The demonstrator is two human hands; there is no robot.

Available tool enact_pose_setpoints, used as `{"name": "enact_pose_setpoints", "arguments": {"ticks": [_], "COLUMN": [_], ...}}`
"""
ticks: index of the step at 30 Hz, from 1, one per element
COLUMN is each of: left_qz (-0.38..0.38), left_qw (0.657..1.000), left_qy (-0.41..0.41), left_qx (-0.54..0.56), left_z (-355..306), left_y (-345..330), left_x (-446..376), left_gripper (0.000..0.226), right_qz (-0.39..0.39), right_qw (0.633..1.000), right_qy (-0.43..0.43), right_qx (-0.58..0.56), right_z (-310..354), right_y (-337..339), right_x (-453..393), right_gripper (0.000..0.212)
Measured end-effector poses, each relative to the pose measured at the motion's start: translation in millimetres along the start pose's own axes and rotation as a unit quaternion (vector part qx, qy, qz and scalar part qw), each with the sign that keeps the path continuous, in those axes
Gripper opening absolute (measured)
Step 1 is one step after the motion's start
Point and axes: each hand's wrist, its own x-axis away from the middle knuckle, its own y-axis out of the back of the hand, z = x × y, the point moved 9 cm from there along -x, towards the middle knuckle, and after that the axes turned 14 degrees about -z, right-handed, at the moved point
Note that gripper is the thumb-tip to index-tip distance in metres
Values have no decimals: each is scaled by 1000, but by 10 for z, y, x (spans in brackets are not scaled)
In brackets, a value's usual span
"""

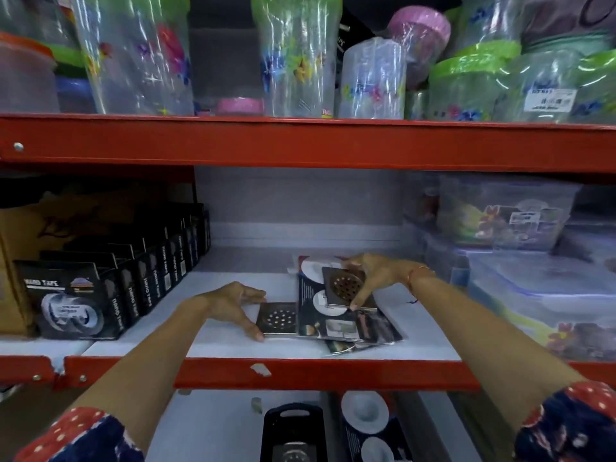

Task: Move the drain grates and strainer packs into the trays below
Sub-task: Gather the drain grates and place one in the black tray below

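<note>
1. Here, two grates and some packs are seen on the middle shelf (160, 341); trays sit on the level below, straight under the hands.
2. R hand (370, 278) is clamped on the upper grate (345, 287): thumb at its near edge, fingers over the far edge. The grate is tilted, near edge raised off the packs (350, 323) beneath.
3. L hand (233, 306) is spread, not closed. Its thumb tip touches the near-left corner of the flat grate (278, 318), fingers reach toward the far-left edge. No full grip is judged yet.
4. Flat grate lies just right of L hand, its right edge tucked against or under the packs; which, can't be told.
5. Key relation: black tray (293, 431) is below and slightly toward the viewer from both grates, behind the red shelf lip (316, 373). Each grate must prob. be drawn back over the lip, then lowered.
6. R hand is judged nearer to done, w/ its grate already lifted.
7. Both forearms are stretched fwd, palms down.
</note>
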Motion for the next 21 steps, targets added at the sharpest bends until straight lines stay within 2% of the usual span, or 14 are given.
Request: {"name": "enact_pose_setpoints", "arguments": {"ticks": [2,6,9,11,16,18,21], "left_qz": [-2,0,-6,-10,-25,-21,-16], "left_qw": [1000,1000,1000,999,997,998,998], "left_qy": [1,1,5,7,18,18,24], "left_qx": [7,21,29,36,67,62,51], "left_z": [24,107,265,365,492,518,576], "left_y": [17,107,225,269,282,279,266], "left_x": [6,95,183,238,331,368,374], "left_gripper": [122,128,123,124,137,145,141], "right_qz": [-6,-53,-83,-68,18,32,39], "right_qw": [1000,998,995,994,998,998,999], "right_qy": [11,24,47,68,55,48,30], "right_qx": [21,31,-17,-41,-34,-8,-14], "right_z": [50,178,615,987,1428,1459,1487], "right_y": [2,87,141,25,-679,-861,-959], "right_x": [8,-48,-62,-74,-157,-146,-127], "right_gripper": [86,55,42,39,60,66,91]}}
